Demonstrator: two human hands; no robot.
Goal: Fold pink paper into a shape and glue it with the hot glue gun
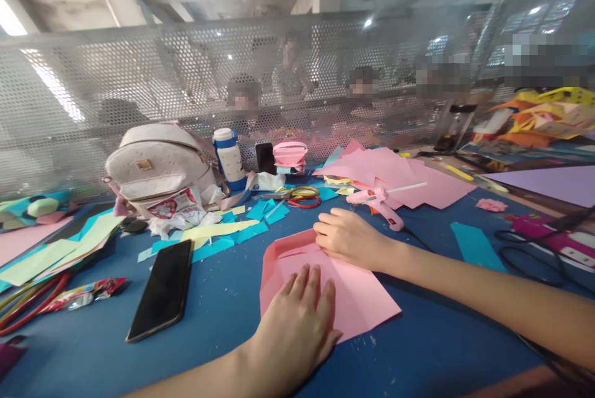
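A folded sheet of pink paper (357,299) lies on the blue tabletop in front of me, its far and left edges turned up and inward. My left hand (297,323) rests palm down on its near left part, fingers stretched and slightly apart. At the far edge, my right hand (348,238) has its fingers bent and close together on the paper; the thumb is hidden. Just beyond the right hand lies a pink glue gun (381,204) with a glue stick in its back.
Left of the paper lies a black phone (162,289). Scissors (304,196) and blue paper scraps (274,212) lie farther back, near a backpack (160,159) and bottle (230,159). Pink sheets (400,175) are piled behind the glue gun. A purple power strip (553,237) with black cables lies right.
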